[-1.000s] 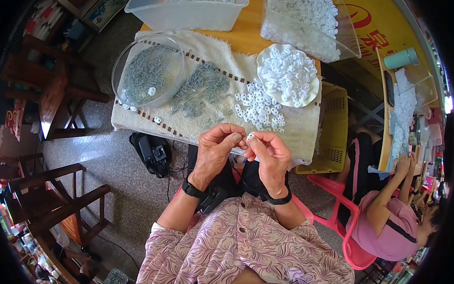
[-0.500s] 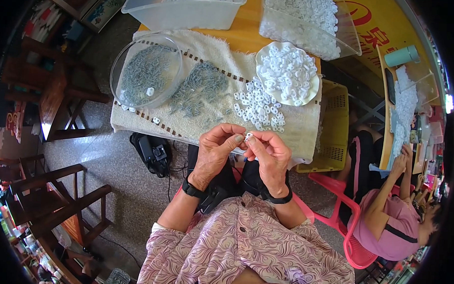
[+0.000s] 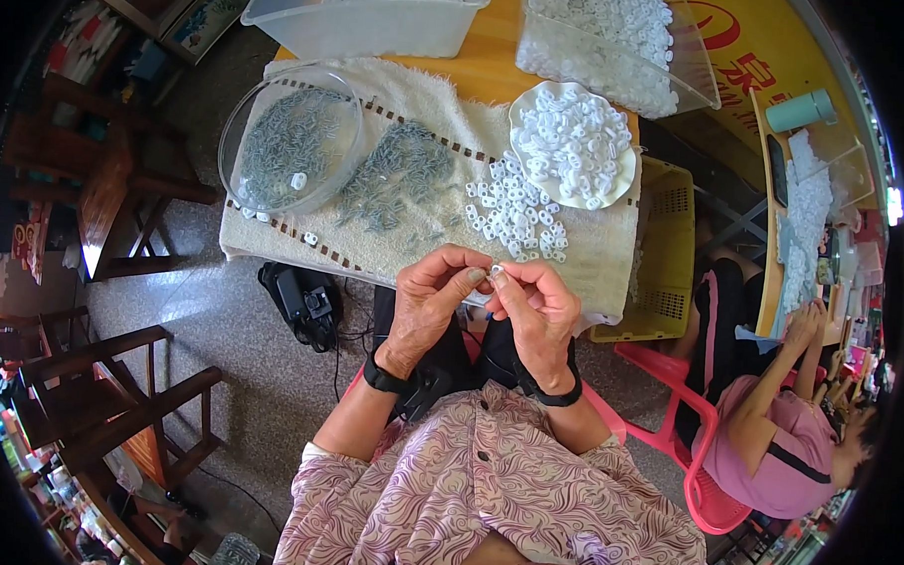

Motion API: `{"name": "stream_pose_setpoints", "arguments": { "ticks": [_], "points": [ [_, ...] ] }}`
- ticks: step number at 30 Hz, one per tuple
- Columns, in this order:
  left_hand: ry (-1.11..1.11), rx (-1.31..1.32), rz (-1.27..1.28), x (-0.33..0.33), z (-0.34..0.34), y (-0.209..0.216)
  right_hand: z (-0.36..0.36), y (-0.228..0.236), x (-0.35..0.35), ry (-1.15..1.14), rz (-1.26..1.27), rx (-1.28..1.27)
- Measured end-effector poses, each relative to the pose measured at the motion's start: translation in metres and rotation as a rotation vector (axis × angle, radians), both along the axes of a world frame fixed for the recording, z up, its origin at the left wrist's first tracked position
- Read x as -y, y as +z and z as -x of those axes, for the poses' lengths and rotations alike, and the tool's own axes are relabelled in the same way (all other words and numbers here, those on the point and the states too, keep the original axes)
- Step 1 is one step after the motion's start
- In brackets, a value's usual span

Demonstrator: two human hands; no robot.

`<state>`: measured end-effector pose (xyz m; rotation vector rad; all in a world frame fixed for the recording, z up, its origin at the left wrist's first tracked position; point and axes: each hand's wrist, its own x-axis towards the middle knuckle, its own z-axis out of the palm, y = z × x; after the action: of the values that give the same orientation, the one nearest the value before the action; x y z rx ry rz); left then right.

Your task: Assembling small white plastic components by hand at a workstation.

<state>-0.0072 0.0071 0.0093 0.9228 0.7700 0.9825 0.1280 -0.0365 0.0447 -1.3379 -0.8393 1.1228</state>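
My left hand and my right hand meet just off the near edge of the towel, fingertips pinched together. Between thumb and finger of the right hand is a small white plastic piece, mostly covered. The left fingertips press up against it; whatever they pinch is too small to make out. Beyond the hands, a loose heap of white two-holed plastic pieces lies on the cream towel. Left of it spreads a pile of small grey metal pins.
A clear round bowl at the left holds more pins, and a scalloped white plate is heaped with white pieces. Two clear bins stand at the back. A yellow crate is right of the table; a co-worker sits farther right.
My hands stay in nearly the same place, with only a slight shift of the fingertips around the white piece. The co-worker's hands have moved a little.
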Motion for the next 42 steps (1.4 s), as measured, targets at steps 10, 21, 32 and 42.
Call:
{"name": "stream_pose_setpoints", "arguments": {
  "ticks": [10, 21, 32, 42],
  "points": [
    [0.047, -0.038, 0.018, 0.002, -0.001, 0.002, 0.003, -0.014, 0.004, -0.016, -0.137, 0.164],
    [0.058, -0.063, 0.019, 0.004, -0.004, 0.007, 0.003, -0.004, 0.004, -0.012, -0.048, -0.017],
    [0.075, -0.152, -0.076, 0.004, -0.006, 0.003, 0.003, 0.0, 0.002, 0.002, 0.0, -0.071],
    [0.05, -0.124, -0.064, 0.004, -0.005, 0.001, 0.004, 0.001, 0.003, 0.0, 0.01, -0.081]
  ]
}}
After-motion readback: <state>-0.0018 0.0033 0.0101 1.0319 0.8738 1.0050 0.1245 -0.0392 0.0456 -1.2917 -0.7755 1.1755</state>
